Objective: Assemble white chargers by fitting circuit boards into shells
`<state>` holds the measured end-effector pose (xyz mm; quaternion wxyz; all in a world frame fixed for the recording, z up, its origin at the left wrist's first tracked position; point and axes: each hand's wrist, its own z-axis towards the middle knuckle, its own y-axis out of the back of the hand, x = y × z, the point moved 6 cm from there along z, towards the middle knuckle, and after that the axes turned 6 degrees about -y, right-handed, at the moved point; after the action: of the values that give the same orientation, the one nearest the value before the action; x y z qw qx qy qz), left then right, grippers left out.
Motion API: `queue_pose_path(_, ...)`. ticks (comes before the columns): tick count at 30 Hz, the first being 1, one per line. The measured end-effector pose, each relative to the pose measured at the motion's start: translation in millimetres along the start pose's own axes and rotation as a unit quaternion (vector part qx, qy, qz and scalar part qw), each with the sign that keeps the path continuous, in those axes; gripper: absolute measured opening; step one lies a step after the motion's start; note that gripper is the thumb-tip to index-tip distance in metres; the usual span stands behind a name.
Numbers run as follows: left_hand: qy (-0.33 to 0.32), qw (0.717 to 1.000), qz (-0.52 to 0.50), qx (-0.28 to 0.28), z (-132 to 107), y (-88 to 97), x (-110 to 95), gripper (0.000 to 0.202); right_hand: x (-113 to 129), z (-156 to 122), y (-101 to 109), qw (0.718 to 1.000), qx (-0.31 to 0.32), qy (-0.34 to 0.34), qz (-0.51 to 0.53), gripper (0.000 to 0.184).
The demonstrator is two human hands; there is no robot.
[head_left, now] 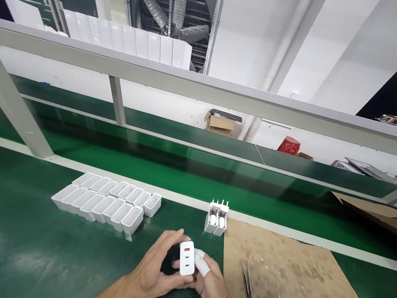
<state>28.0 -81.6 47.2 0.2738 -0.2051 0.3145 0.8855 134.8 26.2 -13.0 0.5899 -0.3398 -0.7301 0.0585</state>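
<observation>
Both my hands hold one white charger [185, 257] over the green bench, its port face turned up with a red and a white slot. My left hand [154, 269] curls round its left side. My right hand [210, 285], with a white-taped finger, closes on its right side. Just beyond stand two finished chargers [217, 218] upright with prongs up. To the left lie two rows of several empty white shells [106, 201], open ends up.
A brown cardboard sheet [294, 283] lies to the right with scissors [249, 293] on it. A green conveyor belt [188, 167] runs behind a white rail. A grey shelf beam [207, 90] spans above, carrying white trays [125, 38].
</observation>
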Motion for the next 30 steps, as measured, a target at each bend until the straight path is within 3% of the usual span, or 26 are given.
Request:
queue_pose_path(10,-0.013,1.0,0.018,0.001,3,3.2,-4,0.082,-1,-1,-2,1.0,0.012,-0.006,-0.014,0.07)
queue_pose_path(12,0.005,1.0,0.02,0.007,2,2.1,-2,0.082,2,-1,4,0.999,-0.017,0.022,-0.044,0.069)
queue_pose_path(15,0.068,0.997,0.037,0.017,0,1.6,10,0.078,13,-6,14,0.979,-0.09,0.115,-0.145,0.063)
queue_pose_path(20,0.166,0.983,0.055,0.053,-5,1.4,32,0.076,19,-14,14,0.911,-0.105,0.221,-0.332,0.049)
queue_pose_path(23,0.216,0.972,0.039,0.083,-11,-1.8,43,0.071,24,-20,6,0.841,-0.098,0.299,-0.44,0.051)
queue_pose_path(27,0.263,0.963,0.037,0.048,-11,1.6,59,0.072,38,-30,-5,0.735,-0.122,0.403,-0.532,0.059)
queue_pose_path(30,0.281,0.96,0.013,0.02,7,3.6,72,0.071,47,-35,-12,0.68,-0.114,0.456,-0.563,0.066)
